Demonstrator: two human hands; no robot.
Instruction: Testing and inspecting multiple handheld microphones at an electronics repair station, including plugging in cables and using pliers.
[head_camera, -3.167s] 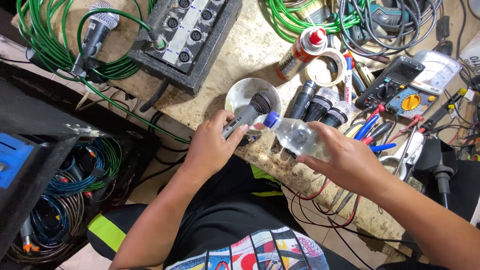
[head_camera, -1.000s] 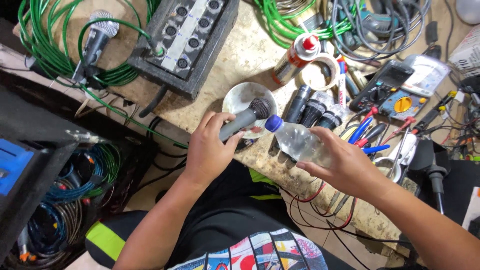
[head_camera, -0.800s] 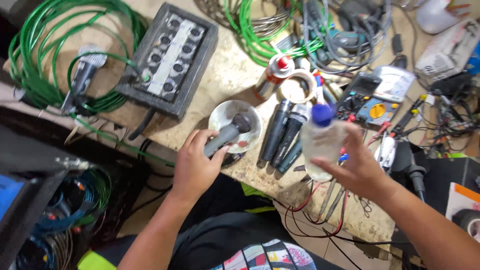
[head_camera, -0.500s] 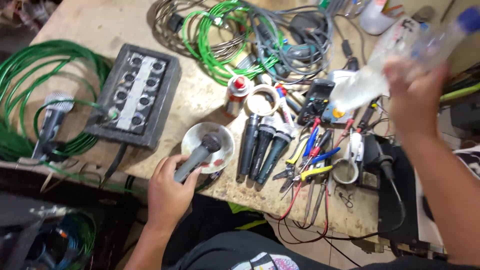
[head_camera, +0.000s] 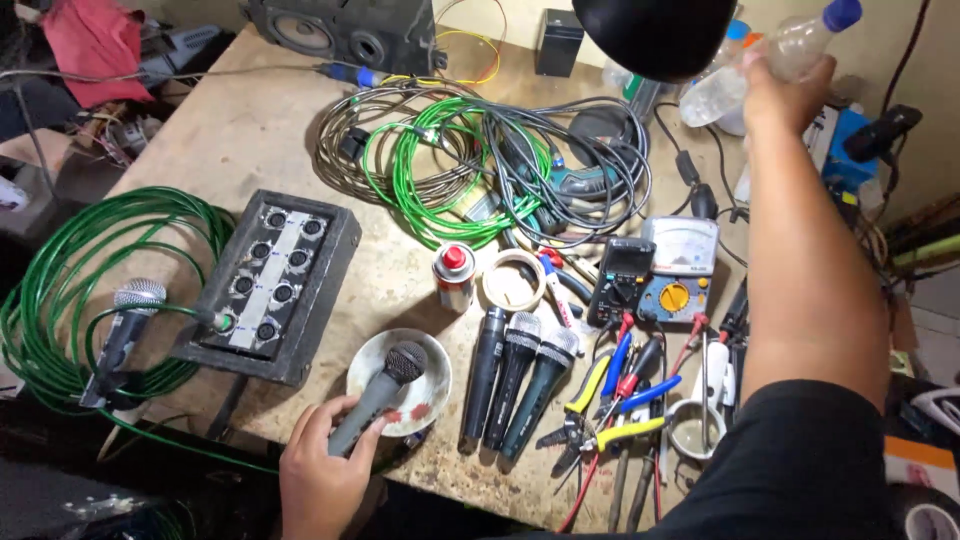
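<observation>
The left hand (head_camera: 320, 480) has its grip closed round the handle of a microphone (head_camera: 378, 394), whose mesh head hangs over a white bowl (head_camera: 428, 372) at the near edge of the desk (head_camera: 250, 130). The right hand (head_camera: 785, 95) is raised far across the desk, grip wrapped tight round a clear plastic bottle (head_camera: 765, 60) (blue cap, tilted up to the right). Three more microphones (head_camera: 515, 380) lie side by side just right of the bowl.

1. Spray can (head_camera: 455, 277), near the desk's middle: white label, red cap.
2. Black digital multimeter (head_camera: 621, 282), right of it: small dark screen.
3. Analogue meter (head_camera: 679, 270), touching the multimeter: pale dial face, blue body, yellow knob.
</observation>
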